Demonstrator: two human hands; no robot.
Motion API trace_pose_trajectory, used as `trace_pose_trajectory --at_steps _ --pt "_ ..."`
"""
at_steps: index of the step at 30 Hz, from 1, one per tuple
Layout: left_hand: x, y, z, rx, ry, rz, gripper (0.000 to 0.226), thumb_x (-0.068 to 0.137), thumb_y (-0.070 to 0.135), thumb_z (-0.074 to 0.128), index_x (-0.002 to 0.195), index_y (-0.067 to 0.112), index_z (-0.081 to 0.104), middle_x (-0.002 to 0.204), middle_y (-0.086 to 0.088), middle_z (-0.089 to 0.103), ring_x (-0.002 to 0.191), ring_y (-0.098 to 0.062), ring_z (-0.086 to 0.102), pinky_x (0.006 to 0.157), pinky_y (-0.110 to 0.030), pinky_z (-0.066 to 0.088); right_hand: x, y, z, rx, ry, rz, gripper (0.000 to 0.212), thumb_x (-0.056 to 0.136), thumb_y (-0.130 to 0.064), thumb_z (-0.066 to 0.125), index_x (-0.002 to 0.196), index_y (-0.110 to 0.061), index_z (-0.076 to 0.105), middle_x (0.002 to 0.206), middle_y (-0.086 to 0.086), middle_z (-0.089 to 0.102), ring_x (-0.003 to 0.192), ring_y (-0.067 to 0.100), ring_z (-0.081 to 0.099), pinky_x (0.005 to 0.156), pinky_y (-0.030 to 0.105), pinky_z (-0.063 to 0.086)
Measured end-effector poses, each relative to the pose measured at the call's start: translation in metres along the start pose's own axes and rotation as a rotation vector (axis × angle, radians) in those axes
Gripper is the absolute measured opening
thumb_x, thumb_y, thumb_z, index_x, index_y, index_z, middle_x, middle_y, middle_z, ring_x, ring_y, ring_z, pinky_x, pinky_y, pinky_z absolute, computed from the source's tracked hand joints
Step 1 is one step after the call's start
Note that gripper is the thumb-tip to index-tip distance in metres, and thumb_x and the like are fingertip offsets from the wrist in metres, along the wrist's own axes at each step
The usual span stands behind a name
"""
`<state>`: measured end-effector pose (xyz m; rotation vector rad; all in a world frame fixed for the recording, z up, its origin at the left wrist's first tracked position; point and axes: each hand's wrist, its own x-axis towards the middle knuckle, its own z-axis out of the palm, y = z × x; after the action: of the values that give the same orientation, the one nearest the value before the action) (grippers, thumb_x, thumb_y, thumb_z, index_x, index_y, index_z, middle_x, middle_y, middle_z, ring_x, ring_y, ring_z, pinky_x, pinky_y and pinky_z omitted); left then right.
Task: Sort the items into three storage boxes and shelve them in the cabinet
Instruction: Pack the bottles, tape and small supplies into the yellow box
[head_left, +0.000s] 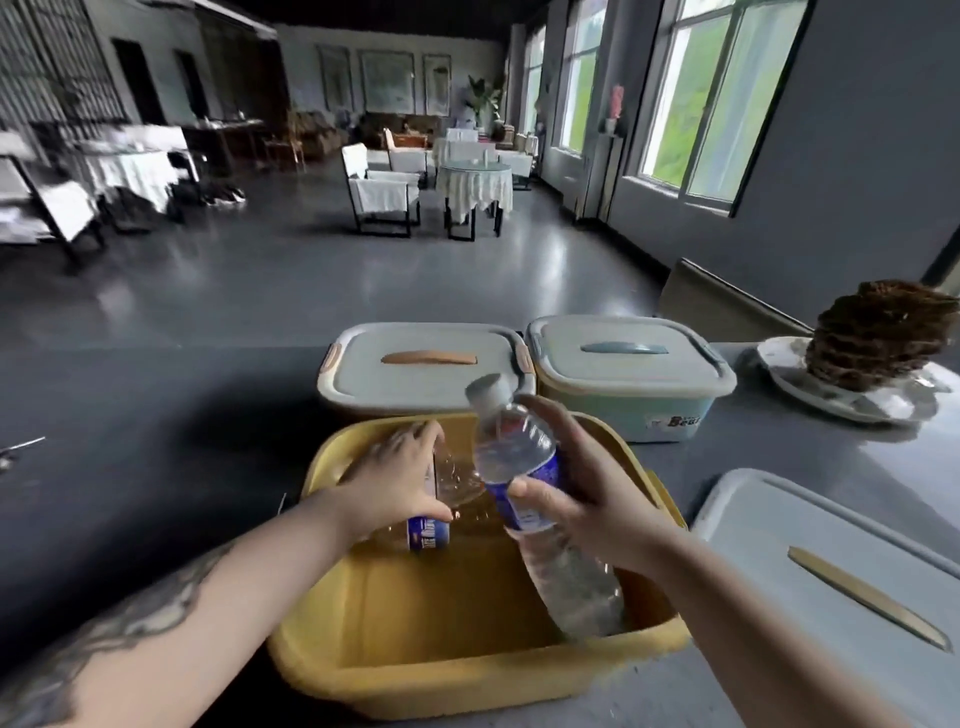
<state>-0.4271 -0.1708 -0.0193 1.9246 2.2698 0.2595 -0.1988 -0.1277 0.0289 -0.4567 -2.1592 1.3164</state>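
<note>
room: long dim hall, windows along the right, grey counter (810, 467) in the foreground
landmark: open yellow box (467, 670) on the counter, nearest the camera
closed boxes: orange-handled box (426, 364) just beyond the yellow box; blue-handled box (631, 376) beyond and to its right, lids on
loose lid (831, 561): flat on the counter just right of the yellow box
right hand (582, 499): fingers and thumb curled round the label band of the upright bottle (524, 478), over the yellow box
upright bottle axis: tilted, cap up and away toward the closed boxes, base down at the yellow box's near right corner; base looks to touch the floor, can't confirm
left hand (395, 478): over the yellow box's far left part, fingers wrapped over the lying bottle (441, 514)
lying bottle axis: roughly sideways across the box, shoulder pointing toward the upright bottle; the two nearly meet mid-box
key relation: free floor lies on the near side of the lying bottle
judgement: right hand likely needs to tip its bottle flat, parallel to the other
risk: necks could clash if it's tipped toward the far side
</note>
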Motion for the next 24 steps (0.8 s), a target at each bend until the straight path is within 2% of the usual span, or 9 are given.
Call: trace_pose_trajectory --at_steps 2,4,7,9,11,14,17,21,24 --pt "-0.007 -0.007 -0.004 -0.111 -0.069 -0.029 0.077 0.073 0.04 0.077 0.134 0.02 0.035 0.137 0.0 0.038 0.129 -0.02 0.039 0.099 -0.03 0.035 0.008 0.007 0.002 -0.052 -0.16 0.027 0.07 0.082 -0.043 0.071 0.142 -0.032 0.036 0.134 -0.006 0.054 0.122 0.016 0.055 0.098 0.044 0.05" --pt "-0.01 -0.015 -0.006 -0.186 -0.145 -0.054 0.069 0.076 0.041 0.074 0.133 0.019 0.041 0.14 -0.002 0.039 0.13 -0.022 0.04 0.102 -0.031 0.037 0.016 0.008 0.004 -0.033 -0.255 0.043 0.068 0.084 -0.035 0.071 0.142 -0.028 0.037 0.134 -0.006 0.056 0.122 0.015 0.056 0.099 0.04 0.049" --pt "-0.008 -0.029 -0.006 -0.218 -0.084 -0.069 0.078 0.069 0.059 0.071 0.128 0.017 0.043 0.133 -0.003 0.048 0.128 -0.02 0.042 0.107 -0.041 0.038 0.027 0.002 0.005 -0.013 -0.356 0.005 0.064 0.085 -0.024 0.071 0.139 -0.03 0.038 0.132 -0.004 0.057 0.12 0.016 0.057 0.096 0.036 0.05" --pt "-0.007 -0.031 -0.008 -0.123 -0.036 0.0 0.072 0.069 0.058 0.071 0.127 0.023 0.046 0.128 0.004 0.047 0.124 -0.014 0.04 0.104 -0.04 0.039 0.036 -0.008 0.002 0.032 -0.322 -0.061 0.065 0.083 -0.02 0.071 0.139 -0.027 0.039 0.13 -0.001 0.059 0.118 0.02 0.059 0.094 0.036 0.051" --pt "-0.006 -0.028 -0.009 -0.014 0.054 0.091 0.07 0.07 0.049 0.075 0.131 0.027 0.048 0.123 0.007 0.045 0.117 -0.011 0.039 0.098 -0.036 0.041 0.05 -0.019 -0.007 0.077 -0.208 -0.13 0.064 0.082 -0.025 0.071 0.137 -0.031 0.039 0.128 0.001 0.059 0.115 0.019 0.061 0.09 0.032 0.053" --pt "-0.003 -0.022 -0.005 0.064 0.096 0.185 0.067 0.078 0.041 0.072 0.138 0.025 0.046 0.122 0.007 0.047 0.116 -0.011 0.04 0.095 -0.032 0.042 0.071 -0.024 -0.026 -0.079 -0.036 -0.216 0.067 0.076 -0.052 0.071 0.134 -0.048 0.038 0.131 0.002 0.056 0.114 0.014 0.061 0.09 0.033 0.054" --pt "0.002 -0.019 0.0 0.008 0.097 0.212 0.061 0.083 0.04 0.067 0.139 0.026 0.044 0.126 0.008 0.05 0.119 -0.011 0.043 0.096 -0.034 0.045 0.078 -0.016 -0.039 -0.284 0.002 -0.188 0.067 0.069 -0.07 0.066 0.128 -0.063 0.036 0.129 -0.003 0.056 0.112 0.009 0.059 0.088 0.033 0.054" --pt "0.006 -0.013 0.002 0.117 0.231 0.308 0.048 0.076 0.043 0.073 0.114 0.021 0.056 0.112 0.006 0.058 0.105 -0.013 0.053 0.093 -0.032 0.046 0.066 -0.006 -0.028 -0.174 -0.072 -0.215 0.07 0.07 -0.059 0.073 0.132 -0.054 0.041 0.135 -0.01 0.053 0.122 0.008 0.054 0.095 0.031 0.051" --pt "0.003 -0.013 -0.001 0.109 0.339 0.301 0.043 0.07 0.043 0.079 0.099 0.016 0.062 0.102 0.001 0.061 0.096 -0.016 0.057 0.086 -0.03 0.046 0.063 -0.004 -0.012 -0.018 -0.109 -0.234 0.075 0.072 -0.047 0.077 0.137 -0.041 0.042 0.136 -0.004 0.054 0.124 0.017 0.054 0.097 0.036 0.05"
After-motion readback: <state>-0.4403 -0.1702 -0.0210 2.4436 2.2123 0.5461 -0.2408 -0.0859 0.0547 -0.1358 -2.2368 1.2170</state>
